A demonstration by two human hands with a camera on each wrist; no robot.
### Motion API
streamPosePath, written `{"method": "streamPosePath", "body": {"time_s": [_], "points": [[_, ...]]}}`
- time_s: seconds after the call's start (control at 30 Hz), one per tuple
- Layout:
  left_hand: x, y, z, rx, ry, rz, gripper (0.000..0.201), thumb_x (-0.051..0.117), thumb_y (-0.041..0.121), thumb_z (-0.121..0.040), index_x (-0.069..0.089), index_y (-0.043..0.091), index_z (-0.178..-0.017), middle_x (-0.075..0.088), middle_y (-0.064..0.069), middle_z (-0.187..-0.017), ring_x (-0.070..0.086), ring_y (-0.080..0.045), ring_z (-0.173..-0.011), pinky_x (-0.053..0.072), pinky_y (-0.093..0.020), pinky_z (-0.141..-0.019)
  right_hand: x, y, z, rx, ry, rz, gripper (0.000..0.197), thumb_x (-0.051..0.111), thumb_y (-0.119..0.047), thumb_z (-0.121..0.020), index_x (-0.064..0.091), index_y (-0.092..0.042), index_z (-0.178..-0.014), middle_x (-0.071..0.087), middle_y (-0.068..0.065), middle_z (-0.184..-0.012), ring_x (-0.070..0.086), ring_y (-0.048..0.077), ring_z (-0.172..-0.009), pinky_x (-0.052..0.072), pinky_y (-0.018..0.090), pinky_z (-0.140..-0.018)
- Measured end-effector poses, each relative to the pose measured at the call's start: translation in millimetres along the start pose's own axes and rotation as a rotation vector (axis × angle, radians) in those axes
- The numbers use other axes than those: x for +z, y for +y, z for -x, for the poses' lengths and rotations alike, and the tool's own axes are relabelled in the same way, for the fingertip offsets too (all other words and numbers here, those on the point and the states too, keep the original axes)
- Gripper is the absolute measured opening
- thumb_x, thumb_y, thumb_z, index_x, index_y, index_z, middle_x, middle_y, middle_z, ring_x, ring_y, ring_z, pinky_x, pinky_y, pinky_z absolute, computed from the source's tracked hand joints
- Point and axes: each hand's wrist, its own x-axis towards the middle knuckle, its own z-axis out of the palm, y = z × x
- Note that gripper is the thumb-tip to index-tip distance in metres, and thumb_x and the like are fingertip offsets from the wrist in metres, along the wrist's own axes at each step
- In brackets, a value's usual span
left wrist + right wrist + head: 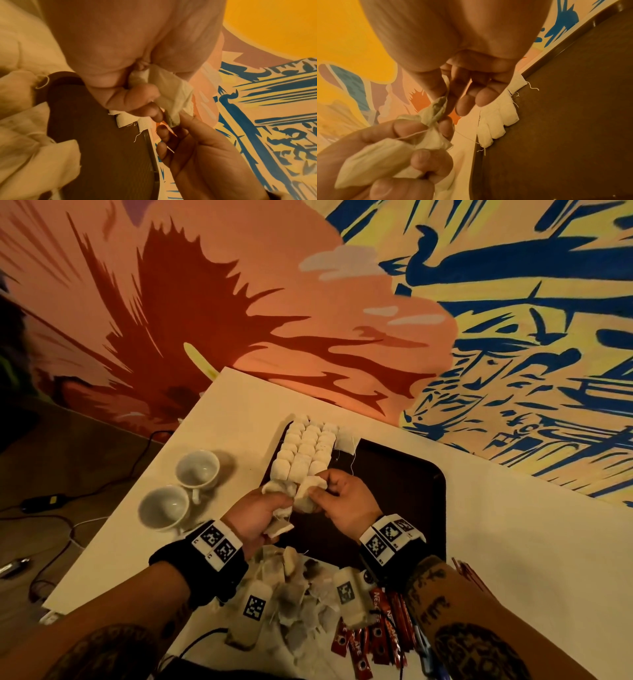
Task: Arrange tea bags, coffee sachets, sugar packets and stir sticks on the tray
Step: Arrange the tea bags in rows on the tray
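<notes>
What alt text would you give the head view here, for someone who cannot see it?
Over a dark tray, the left hand grips a bunch of tea bags while the right hand pinches one tea bag from it. Rows of tea bags already fill the tray's left end; two white cups stand beside it.

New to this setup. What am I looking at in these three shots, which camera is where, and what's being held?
No robot here: a person works with bare hands, wearing one camera on the head and one on each wrist. The head view looks down on a white table with a dark tray. Tea bags lie in neat rows on the tray's left part. Two empty cups stand left of it; loose tea bags and red coffee sachets lie nearest the person. The left hand grips a bunch of tea bags; the right hand pinches one from it.
</notes>
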Motion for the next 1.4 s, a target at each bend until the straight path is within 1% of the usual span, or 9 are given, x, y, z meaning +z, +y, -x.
{"method": "streamPosePath", "body": {"time_s": [0.1,0.23,0.33,0.53,0.63,0.8,1.0,1.23,1.4], "points": [[-4.4,-1.2,1.5,-0.011,-0.032,-0.057,0.036,0.059,0.014,-0.061,0.060,0.010,-0.097,0.054,-0.004,-0.061,0.051,-0.013,-0.044,0.027,-0.019,-0.044,2.7,5.5,-2.9,0.006,0.002,0.064,0.011,0.068,-0.021,-0.092,0.066,-0.030,-0.087,0.076,-0.002,-0.087,0.067,0.008,-0.070,0.051,0.029,-0.069],[-7.2,5.0,6.6,0.002,-0.119,-0.005,0.035,0.074,0.041,-0.075,0.064,0.018,-0.100,0.064,-0.004,-0.069,0.057,-0.012,-0.052,0.026,-0.017,-0.042,4.2,2.8,-8.3,-0.012,-0.024,0.114,0.010,0.070,-0.029,-0.086,0.069,-0.038,-0.084,0.076,-0.007,-0.089,0.072,0.013,-0.085,0.058,0.038,-0.085],[-9.6,10.6,3.4,-0.041,-0.084,-0.010,0.053,0.037,0.070,-0.092,0.064,0.023,-0.096,0.064,-0.004,-0.066,0.053,-0.010,-0.046,0.026,-0.017,-0.041,2.1,-3.5,-9.2,-0.033,-0.069,0.106,0.019,0.071,-0.018,-0.091,0.069,-0.035,-0.084,0.073,-0.012,-0.081,0.067,0.001,-0.078,0.054,0.023,-0.081],[-21.0,3.4,-16.4,0.000,0.072,-0.124,0.021,0.049,0.033,-0.098,0.066,0.021,-0.096,0.060,-0.003,-0.074,0.054,-0.016,-0.054,0.022,-0.020,-0.047,7.0,5.8,-14.7,0.000,-0.024,0.077,0.013,0.072,-0.017,-0.090,0.070,-0.030,-0.087,0.076,-0.001,-0.087,0.070,0.014,-0.078,0.058,0.039,-0.084],[-27.7,-2.9,-21.9,-0.037,0.058,-0.080,0.014,0.055,0.030,-0.099,0.066,0.022,-0.098,0.060,-0.002,-0.076,0.049,-0.015,-0.051,0.020,-0.015,-0.045,10.7,17.1,-16.8,0.042,-0.014,0.099,0.009,0.072,-0.018,-0.091,0.069,-0.026,-0.089,0.077,0.002,-0.090,0.072,0.022,-0.084,0.058,0.043,-0.086],[-32.7,-6.6,-26.2,0.000,0.004,-0.142,0.018,0.070,0.036,-0.089,0.072,0.020,-0.097,0.061,-0.004,-0.069,0.046,-0.014,-0.050,0.028,-0.019,-0.041,16.9,25.4,-24.5,0.063,-0.027,0.098,0.014,0.072,-0.020,-0.090,0.065,-0.031,-0.088,0.076,-0.001,-0.091,0.071,0.014,-0.086,0.058,0.037,-0.087],[-39.8,-2.0,-45.5,0.057,0.100,-0.439,0.014,0.081,0.022,-0.079,0.075,0.012,-0.086,0.071,-0.001,-0.068,0.062,-0.013,-0.062,0.049,-0.025,-0.060,26.2,31.1,-39.0,0.064,-0.069,0.105,0.006,0.072,-0.024,-0.091,0.069,-0.029,-0.094,0.076,-0.006,-0.092,0.071,0.010,-0.088,0.057,0.031,-0.086],[-65.9,-6.3,-60.7,0.014,0.230,-0.526,0.014,0.077,0.043,-0.076,0.076,0.030,-0.081,0.069,0.008,-0.067,0.061,-0.014,-0.063,0.046,-0.025,-0.065,16.1,42.7,-60.0,0.224,-0.128,0.418,0.006,0.070,-0.038,-0.089,0.065,-0.036,-0.087,0.068,-0.014,-0.090,0.063,0.001,-0.082,0.049,0.019,-0.069],[-71.4,-5.2,-61.3,-0.093,0.163,-0.279,0.021,0.072,0.033,-0.087,0.070,0.013,-0.092,0.063,-0.005,-0.072,0.051,-0.012,-0.055,0.036,-0.021,-0.044,-2.0,53.2,-79.7,0.316,-0.153,0.596,0.014,0.068,-0.038,-0.091,0.060,-0.034,-0.080,0.065,-0.011,-0.088,0.061,0.005,-0.079,0.041,0.018,-0.059]]}}
